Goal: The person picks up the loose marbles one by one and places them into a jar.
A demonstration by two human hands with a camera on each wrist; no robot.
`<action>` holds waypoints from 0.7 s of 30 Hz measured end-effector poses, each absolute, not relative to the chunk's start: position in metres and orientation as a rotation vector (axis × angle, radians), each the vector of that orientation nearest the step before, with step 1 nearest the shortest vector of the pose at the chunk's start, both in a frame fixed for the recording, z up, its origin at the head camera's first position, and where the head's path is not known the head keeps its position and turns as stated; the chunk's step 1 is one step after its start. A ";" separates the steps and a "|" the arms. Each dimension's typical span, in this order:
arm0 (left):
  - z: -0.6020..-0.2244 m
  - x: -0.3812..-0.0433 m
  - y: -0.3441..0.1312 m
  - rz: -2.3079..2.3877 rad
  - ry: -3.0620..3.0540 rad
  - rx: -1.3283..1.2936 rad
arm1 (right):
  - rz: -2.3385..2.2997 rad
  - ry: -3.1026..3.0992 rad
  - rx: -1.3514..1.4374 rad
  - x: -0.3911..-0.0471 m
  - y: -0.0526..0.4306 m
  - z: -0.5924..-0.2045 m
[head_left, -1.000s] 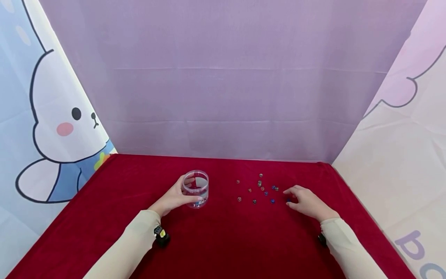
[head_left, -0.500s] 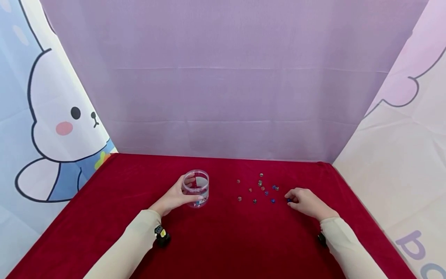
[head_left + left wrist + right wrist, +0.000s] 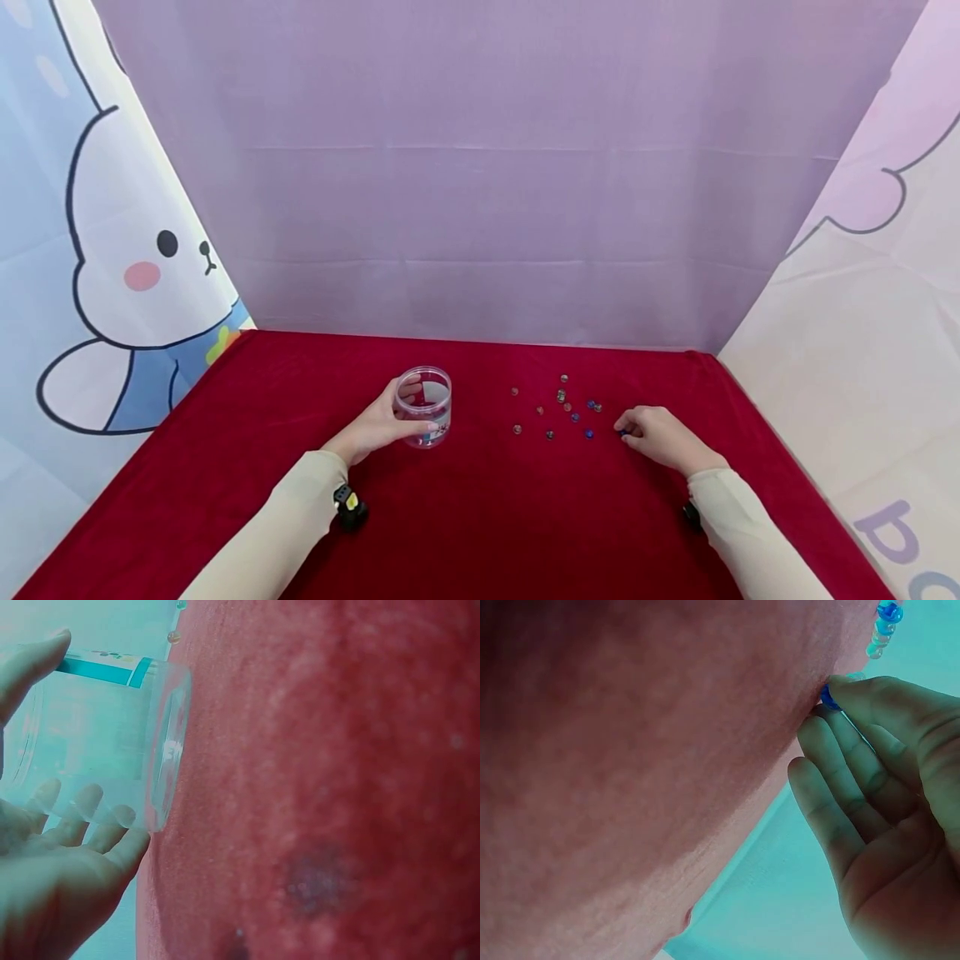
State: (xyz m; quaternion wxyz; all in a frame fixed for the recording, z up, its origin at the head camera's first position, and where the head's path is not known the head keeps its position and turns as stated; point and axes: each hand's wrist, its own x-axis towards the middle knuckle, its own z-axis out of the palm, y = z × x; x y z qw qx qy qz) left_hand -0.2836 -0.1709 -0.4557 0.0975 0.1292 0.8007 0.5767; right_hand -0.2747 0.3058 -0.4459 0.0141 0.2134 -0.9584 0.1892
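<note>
My left hand (image 3: 374, 427) grips a clear plastic jar (image 3: 433, 412) that stands upright on the red cloth, thumb on the near side and fingers behind. In the left wrist view the jar (image 3: 105, 724) carries a teal-edged label and looks empty. Over on the right, my right hand (image 3: 663, 437) pinches a blue glass marble (image 3: 828, 697) between thumb and fingertip, down at the cloth. Its other fingers stay loosely extended. Left of that hand lie several loose marbles, among them a blue marble (image 3: 588, 433) and an amber one (image 3: 517, 429).
A red cloth (image 3: 480, 517) covers the table. Behind it hangs a lilac curtain (image 3: 480, 208), with printed sheets at the left (image 3: 150, 292) and right (image 3: 862, 333). The scattered marbles lie between the jar and my right hand.
My right hand's fingers have closed together onto the blue marble, which lay beside the fingertips before. The left hand and the jar keep their place.
</note>
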 end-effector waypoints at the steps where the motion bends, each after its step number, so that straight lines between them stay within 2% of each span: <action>1: -0.456 -0.283 -0.171 1.706 2.370 0.379 | 0.587 -2.982 0.670 -0.274 0.306 -0.445; 21: -0.455 -0.281 -0.172 1.737 2.341 0.383 | 0.574 -2.943 0.702 -0.274 0.305 -0.441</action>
